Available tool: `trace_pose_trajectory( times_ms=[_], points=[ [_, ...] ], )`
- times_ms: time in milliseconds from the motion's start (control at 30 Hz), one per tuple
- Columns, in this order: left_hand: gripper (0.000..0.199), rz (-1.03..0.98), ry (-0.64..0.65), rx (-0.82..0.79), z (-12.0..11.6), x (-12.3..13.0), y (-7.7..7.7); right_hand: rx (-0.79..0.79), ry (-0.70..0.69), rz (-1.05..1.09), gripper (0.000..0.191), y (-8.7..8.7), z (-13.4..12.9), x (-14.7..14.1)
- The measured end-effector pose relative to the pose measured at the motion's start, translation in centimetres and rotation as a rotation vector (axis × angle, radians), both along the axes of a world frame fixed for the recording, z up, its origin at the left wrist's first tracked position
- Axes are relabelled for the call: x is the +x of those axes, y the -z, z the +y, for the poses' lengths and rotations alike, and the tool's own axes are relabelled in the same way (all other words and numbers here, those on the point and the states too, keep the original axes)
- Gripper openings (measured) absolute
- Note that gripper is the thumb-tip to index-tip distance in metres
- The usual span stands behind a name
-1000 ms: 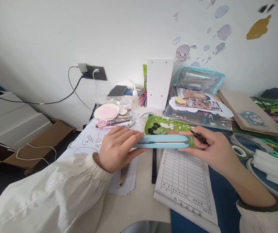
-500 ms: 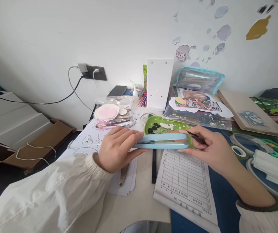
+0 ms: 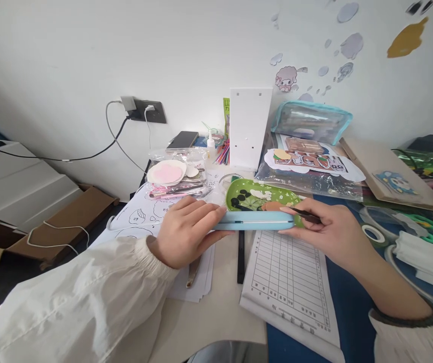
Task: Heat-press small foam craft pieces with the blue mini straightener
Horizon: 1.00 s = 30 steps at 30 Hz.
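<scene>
Smooth matt plastic on blue case (image 3: 254,221); glossy glazed green dish (image 3: 261,197) behind. Matt printed paper form (image 3: 290,282), crinkly clear plastic bags (image 3: 310,179), brown cardboard (image 3: 390,174). Soft white cloth sleeve (image 3: 87,297).

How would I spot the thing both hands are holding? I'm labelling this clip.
Start at the white upright board by the wall and come down past the green tray. In front of it, between the left hand and right hand, lies a long light blue case, the only pale blue bar there.
</scene>
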State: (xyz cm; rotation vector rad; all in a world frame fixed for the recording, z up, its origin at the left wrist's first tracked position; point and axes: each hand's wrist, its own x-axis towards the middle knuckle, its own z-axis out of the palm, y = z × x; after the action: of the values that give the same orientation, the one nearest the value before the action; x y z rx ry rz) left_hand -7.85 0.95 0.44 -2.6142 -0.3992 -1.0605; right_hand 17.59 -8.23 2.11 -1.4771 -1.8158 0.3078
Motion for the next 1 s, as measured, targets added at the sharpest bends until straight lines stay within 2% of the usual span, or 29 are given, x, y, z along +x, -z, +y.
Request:
trace_pose_trajectory(
  times_ms=[300, 500, 600, 733, 900, 1000],
  points=[
    [0.026, 0.019, -0.043, -0.042, 0.1, 0.3, -0.1, -0.009, 0.035, 0.008, 0.014, 0.3, 0.0, 0.1],
    [0.040, -0.060, -0.155, -0.083, 0.3, 0.3, 0.4, -0.063, 0.064, 0.057, 0.050, 0.5, 0.1, 0.4],
    [0.044, -0.078, -0.195, -0.123, 0.4, 0.1, 0.6, -0.054, 0.047, 0.175, 0.044, 0.9, 0.1, 0.7],
    [0.047, -0.063, -0.198, -0.286, 0.2, -0.1, 0.5, 0.008, 0.080, 0.216, 0.024, 1.3, 0.0, 1.1],
    [0.035, -0.057, -0.136, -0.596, -0.2, 0.1, -0.4, 0.185, 0.232, -0.060, 0.013, 0.9, 0.2, 0.9],
    [0.033, -0.041, -0.136, -0.750, -0.3, 0.7, -1.0, 0.354, 0.239, -0.262, 0.012, 0.7, 0.2, 0.8]
  ],
)
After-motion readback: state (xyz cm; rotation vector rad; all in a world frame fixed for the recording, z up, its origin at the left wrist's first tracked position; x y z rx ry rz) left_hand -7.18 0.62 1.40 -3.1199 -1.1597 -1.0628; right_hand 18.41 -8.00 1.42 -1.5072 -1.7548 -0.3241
